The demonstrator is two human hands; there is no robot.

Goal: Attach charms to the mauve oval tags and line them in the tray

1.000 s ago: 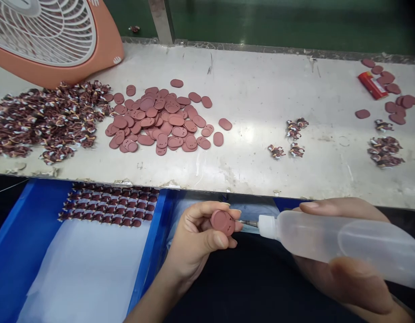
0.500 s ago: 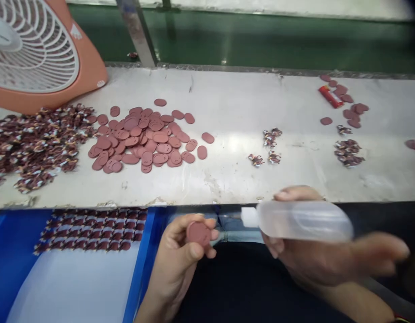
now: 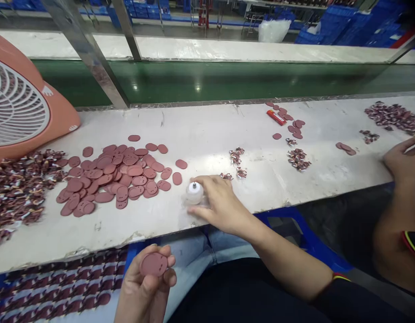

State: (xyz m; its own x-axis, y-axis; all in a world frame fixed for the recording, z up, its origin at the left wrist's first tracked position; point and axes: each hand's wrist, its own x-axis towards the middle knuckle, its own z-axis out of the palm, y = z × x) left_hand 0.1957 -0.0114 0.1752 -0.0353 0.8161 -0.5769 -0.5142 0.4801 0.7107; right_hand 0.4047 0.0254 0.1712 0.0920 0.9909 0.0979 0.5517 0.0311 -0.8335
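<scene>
My left hand [image 3: 145,287] pinches a flat oval brown-red piece [image 3: 154,264] with small holes near one end, in front of the table edge. Upright on the table stands a translucent squeeze bottle [image 3: 194,194] with a white cap and a thin metal tip. My right hand [image 3: 221,202] is round its side, thumb and fingers curled about it. To the left of the bottle lies a heap of similar oval pieces [image 3: 116,172]. Just behind my right hand are a few small dark figure-like parts [image 3: 237,157], too small to make out.
An orange fan [image 3: 64,114] stands at left beside a pile of small dark parts [image 3: 22,188]. Below the edge, a blue tray holds rows of assembled pieces [image 3: 76,282]. A red tube [image 3: 275,117] lies farther back. At right is another person's hand [image 3: 404,157].
My right hand has brought the bottle from in front of the table onto its top, turning it from lying sideways to upright. My left hand still holds the oval piece. The view has tilted up.
</scene>
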